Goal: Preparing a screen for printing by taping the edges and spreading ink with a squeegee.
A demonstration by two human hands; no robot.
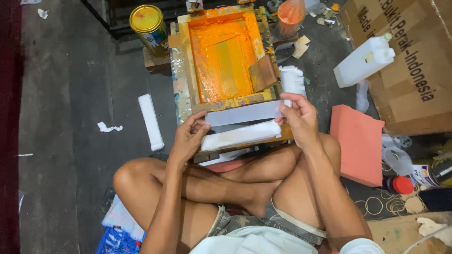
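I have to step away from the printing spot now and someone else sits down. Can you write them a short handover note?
Left hand and right hand each pinch an end of one white paper strip, held across the near edge of the orange-inked screen frame. A second white strip lies just below it. A squeegee rests in the frame's right side. A stack of white strips sits right of the frame, another bundle on the floor to the left. The held strip looks blank.

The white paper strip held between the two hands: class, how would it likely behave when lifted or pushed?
The white paper strip looks thin and flat, so probably light and floppy; the left hand and right hand each hold an end. Likely it would sag if held by one end, and crease or tear easily.
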